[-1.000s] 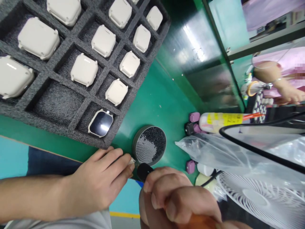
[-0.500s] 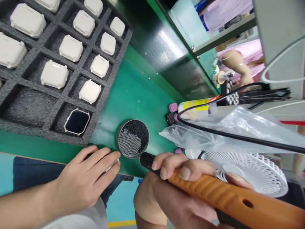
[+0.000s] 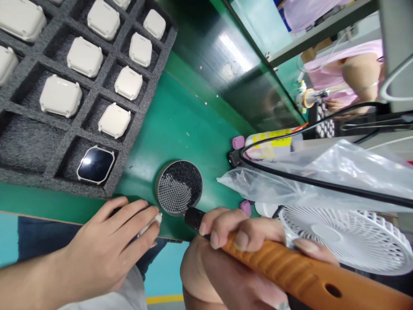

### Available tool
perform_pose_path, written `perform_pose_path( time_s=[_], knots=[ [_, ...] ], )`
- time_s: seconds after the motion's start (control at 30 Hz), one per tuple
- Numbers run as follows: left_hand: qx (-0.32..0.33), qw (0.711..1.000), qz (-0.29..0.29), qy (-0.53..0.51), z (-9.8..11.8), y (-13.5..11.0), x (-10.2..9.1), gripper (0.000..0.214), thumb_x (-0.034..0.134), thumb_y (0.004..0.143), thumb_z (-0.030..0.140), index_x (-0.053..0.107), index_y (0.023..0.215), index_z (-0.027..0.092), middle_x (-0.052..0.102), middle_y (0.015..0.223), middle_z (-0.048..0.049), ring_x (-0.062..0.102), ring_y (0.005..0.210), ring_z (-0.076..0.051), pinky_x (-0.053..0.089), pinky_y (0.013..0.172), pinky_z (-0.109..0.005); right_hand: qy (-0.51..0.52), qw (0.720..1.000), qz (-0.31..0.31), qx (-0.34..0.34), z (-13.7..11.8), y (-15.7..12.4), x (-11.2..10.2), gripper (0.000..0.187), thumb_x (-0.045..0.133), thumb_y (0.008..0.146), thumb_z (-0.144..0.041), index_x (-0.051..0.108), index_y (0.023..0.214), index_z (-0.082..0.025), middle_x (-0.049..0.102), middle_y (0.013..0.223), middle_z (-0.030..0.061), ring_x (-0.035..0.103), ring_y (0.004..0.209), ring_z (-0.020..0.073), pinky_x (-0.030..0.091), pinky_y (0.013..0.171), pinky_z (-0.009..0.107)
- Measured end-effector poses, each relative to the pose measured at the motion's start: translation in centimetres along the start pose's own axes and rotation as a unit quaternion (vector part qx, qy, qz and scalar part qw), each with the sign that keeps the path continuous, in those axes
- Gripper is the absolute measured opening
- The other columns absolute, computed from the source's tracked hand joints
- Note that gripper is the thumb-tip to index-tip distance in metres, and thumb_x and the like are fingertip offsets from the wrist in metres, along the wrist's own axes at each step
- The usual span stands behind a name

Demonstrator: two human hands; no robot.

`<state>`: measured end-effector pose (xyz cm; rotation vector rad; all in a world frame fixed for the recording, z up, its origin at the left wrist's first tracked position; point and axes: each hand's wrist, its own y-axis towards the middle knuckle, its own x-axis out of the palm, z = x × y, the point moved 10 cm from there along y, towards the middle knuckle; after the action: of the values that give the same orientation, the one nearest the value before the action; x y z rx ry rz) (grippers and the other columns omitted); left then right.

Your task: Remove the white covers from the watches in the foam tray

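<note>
My right hand (image 3: 232,254) is wrapped round an orange ribbed screwdriver handle (image 3: 300,275); its black front end (image 3: 193,217) points into a round grey tin of tiny screws (image 3: 178,187). My left hand (image 3: 109,249) rests at the table's front edge with fingers pressed on a small white part (image 3: 154,221), mostly hidden beneath them. A dark foam tray (image 3: 145,92) at upper left holds several cream watch cases (image 3: 114,120) and one case with a black screen (image 3: 95,165).
A white desk fan (image 3: 348,241), a clear plastic bag (image 3: 322,176) and a black cable (image 3: 306,181) crowd the right. A yellow-labelled tube (image 3: 271,140) lies behind them. Another person in pink (image 3: 358,73) works beyond the green divider (image 3: 245,77).
The screwdriver's orange handle has come into view and its tip has moved to the screw tin's rim. The view has shifted, so the tray sits further left. My left hand has barely moved.
</note>
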<state>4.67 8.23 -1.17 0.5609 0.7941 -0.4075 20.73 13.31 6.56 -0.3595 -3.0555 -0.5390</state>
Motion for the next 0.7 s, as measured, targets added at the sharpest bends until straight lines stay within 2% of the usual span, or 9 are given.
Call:
perform_pose_path(
  time_s=[0.13, 0.27, 0.43, 0.53, 0.7],
  knots=[
    [-0.015, 0.999, 0.025, 0.018, -0.23, 0.2, 0.0, 0.031, 0.071, 0.094, 0.032, 0.073, 0.125, 0.026, 0.068, 0.139, -0.0002, 0.061, 0.128, -0.022, 0.038, 0.113, -0.043, -0.013, 1.0, 0.008, 0.025, -0.28, 0.37, 0.2, 0.047, 0.052, 0.1, -0.061, 0.054, 0.129, -0.024, 0.046, 0.085, 0.0004, 0.058, 0.073, 0.0113, 0.052, 0.063, 0.031],
    [-0.013, 0.999, 0.022, 0.021, -0.18, 0.29, -0.15, 0.031, 0.072, 0.094, 0.034, 0.072, 0.125, 0.027, 0.067, 0.14, -0.0011, 0.062, 0.128, -0.021, 0.039, 0.113, -0.042, -0.018, 0.999, -0.006, 0.033, -0.39, 0.46, 0.39, 0.048, 0.058, 0.097, -0.06, 0.054, 0.128, -0.024, 0.047, 0.086, 0.001, 0.058, 0.073, 0.0128, 0.053, 0.064, 0.033],
    [-0.002, 1.0, 0.003, 0.006, -0.09, 0.24, -0.2, 0.036, 0.063, 0.096, 0.027, 0.07, 0.131, 0.025, 0.064, 0.146, -0.0032, 0.06, 0.131, -0.023, 0.039, 0.111, -0.043, -0.116, 0.987, -0.077, 0.076, 0.17, 0.44, 0.34, 0.059, 0.06, 0.091, -0.072, 0.058, 0.124, -0.023, 0.045, 0.084, 0.0014, 0.058, 0.082, 0.0103, 0.056, 0.07, 0.028],
    [0.0, 1.0, 0.023, 0.018, -0.15, 0.21, -0.4, 0.034, 0.07, 0.095, 0.032, 0.072, 0.128, 0.026, 0.067, 0.141, -0.002, 0.061, 0.127, -0.022, 0.039, 0.11, -0.042, -0.135, 0.982, -0.102, 0.087, 0.3, 0.48, 0.1, 0.064, 0.062, 0.087, -0.076, 0.06, 0.118, -0.021, 0.044, 0.083, 0.0023, 0.058, 0.084, 0.0111, 0.055, 0.069, 0.027],
    [0.027, 0.998, 0.037, 0.032, 0.19, 0.19, -0.52, 0.044, 0.078, 0.09, 0.039, 0.072, 0.13, 0.022, 0.069, 0.138, -0.0044, 0.063, 0.124, -0.024, 0.042, 0.108, -0.044, -0.121, 0.981, -0.121, 0.086, 0.46, 0.43, 0.19, 0.063, 0.061, 0.086, -0.077, 0.06, 0.109, -0.019, 0.043, 0.081, 0.0026, 0.057, 0.084, 0.0113, 0.055, 0.068, 0.026]
  ],
)
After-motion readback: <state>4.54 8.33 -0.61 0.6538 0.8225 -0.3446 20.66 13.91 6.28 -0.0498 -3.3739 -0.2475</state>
